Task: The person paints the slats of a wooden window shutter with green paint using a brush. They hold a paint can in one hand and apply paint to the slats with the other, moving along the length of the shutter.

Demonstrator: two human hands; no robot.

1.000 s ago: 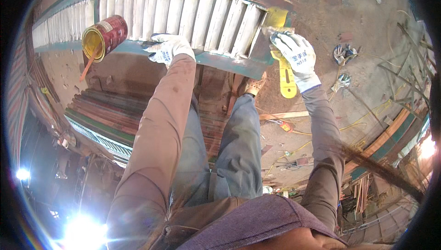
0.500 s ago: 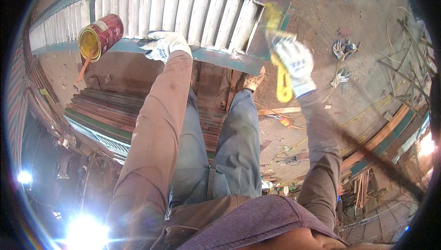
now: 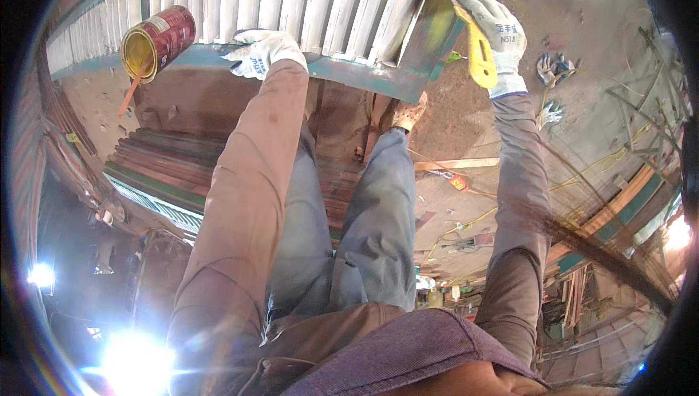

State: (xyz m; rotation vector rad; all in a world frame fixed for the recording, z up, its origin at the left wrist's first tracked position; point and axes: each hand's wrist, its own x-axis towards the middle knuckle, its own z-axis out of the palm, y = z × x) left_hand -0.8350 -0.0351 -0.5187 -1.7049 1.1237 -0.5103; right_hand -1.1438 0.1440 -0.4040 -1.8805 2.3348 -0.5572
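**Scraper at the shutter's end**

While the left hand [image 3: 262, 50] rests flat on the louvred shutter's [image 3: 291, 10] teal frame, the right hand [image 3: 495, 28] is clamped on a yellow-handled scraper [image 3: 477, 57], its long axis steeply tilted, blade pointing up-left against the shutter's right end. A paint can [image 3: 156, 43] sits near the left hand.

long louvered shutter [image 3: 291, 3] runs across the top of the frame, pale slats in a teal frame with worn paint, lying flat and slanting down to the right. yellow-handled scraper [image 3: 477, 54] sits at its upper right end, blade on the frame edge.
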